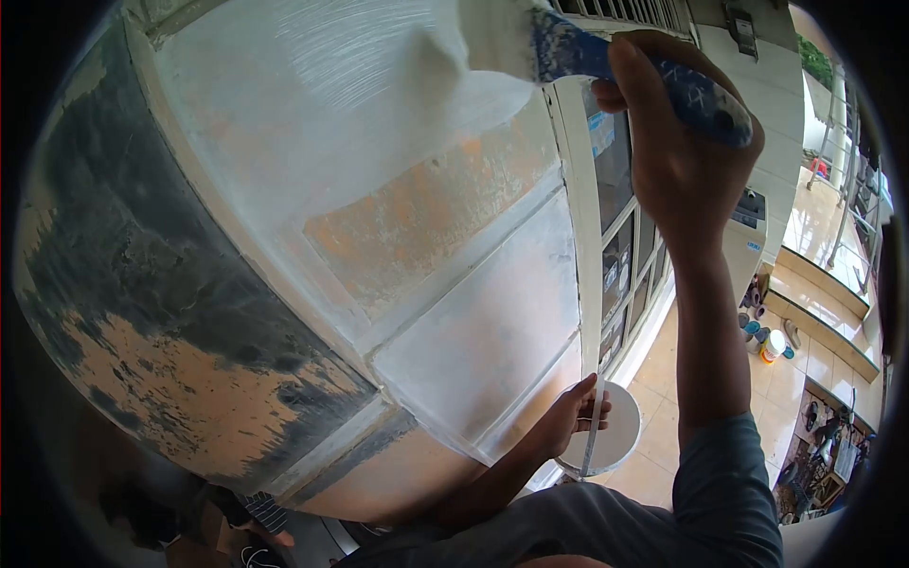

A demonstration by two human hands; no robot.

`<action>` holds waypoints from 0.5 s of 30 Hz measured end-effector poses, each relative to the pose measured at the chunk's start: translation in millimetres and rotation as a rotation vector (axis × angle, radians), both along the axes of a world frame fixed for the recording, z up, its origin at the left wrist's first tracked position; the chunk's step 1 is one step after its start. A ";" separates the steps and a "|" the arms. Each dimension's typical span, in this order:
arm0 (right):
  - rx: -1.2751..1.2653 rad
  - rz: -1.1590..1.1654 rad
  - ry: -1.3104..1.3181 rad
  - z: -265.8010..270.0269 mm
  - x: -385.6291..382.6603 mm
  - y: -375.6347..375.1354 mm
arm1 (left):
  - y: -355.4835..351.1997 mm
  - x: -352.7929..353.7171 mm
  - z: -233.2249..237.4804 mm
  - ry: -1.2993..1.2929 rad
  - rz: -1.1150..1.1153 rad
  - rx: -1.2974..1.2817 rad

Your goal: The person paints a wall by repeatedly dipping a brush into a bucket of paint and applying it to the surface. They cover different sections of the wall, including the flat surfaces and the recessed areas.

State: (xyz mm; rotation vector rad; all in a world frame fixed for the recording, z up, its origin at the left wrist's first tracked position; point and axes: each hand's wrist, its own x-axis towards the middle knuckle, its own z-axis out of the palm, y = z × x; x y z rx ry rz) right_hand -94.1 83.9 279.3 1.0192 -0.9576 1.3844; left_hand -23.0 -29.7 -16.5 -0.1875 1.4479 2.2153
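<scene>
My right hand (686,142) is closed around the blue, paint-spotted handle of a wide paintbrush (573,49). Its whitened bristles press on the upper part of a panelled wall (398,218). Streaky wet white paint covers the wall around the brush, and below it lies a bare patch of orange and grey. Lower down, my left hand (579,412) grips the handle of a white bucket (623,431). I cannot make out how much paint is in it.
A dark, peeling surface (189,312) curves along the left. At the lower left show another person's striped sleeve (263,511) and hand. Glazed window panes (615,180) stand right of the wall. Shoes and a white tub (775,346) sit on the tiles by the steps (819,312).
</scene>
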 end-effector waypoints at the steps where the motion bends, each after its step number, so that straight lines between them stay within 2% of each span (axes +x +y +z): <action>1: 0.007 0.050 0.086 -1.2 7.8 -3.7 | 0.2 0.6 -0.5 -0.004 0.002 -0.012; 3: 0.082 0.300 0.007 -8.3 35.0 -19.7 | -0.4 -1.0 -6.2 -0.007 0.001 0.004; 5: 0.201 0.424 0.004 -17.4 47.6 -37.7 | 0.0 -0.7 -5.3 0.004 0.018 0.003; 8: 0.234 0.368 -0.095 -26.1 44.2 -44.3 | 1.3 4.0 3.5 0.020 0.036 -0.025; 11: 0.103 0.285 -0.259 -35.8 13.5 -24.9 | -1.7 5.1 7.3 0.010 0.007 -0.040; 15: -0.011 -0.018 -0.389 -47.1 -30.7 11.8 | -2.2 2.1 -0.5 0.016 0.006 -0.015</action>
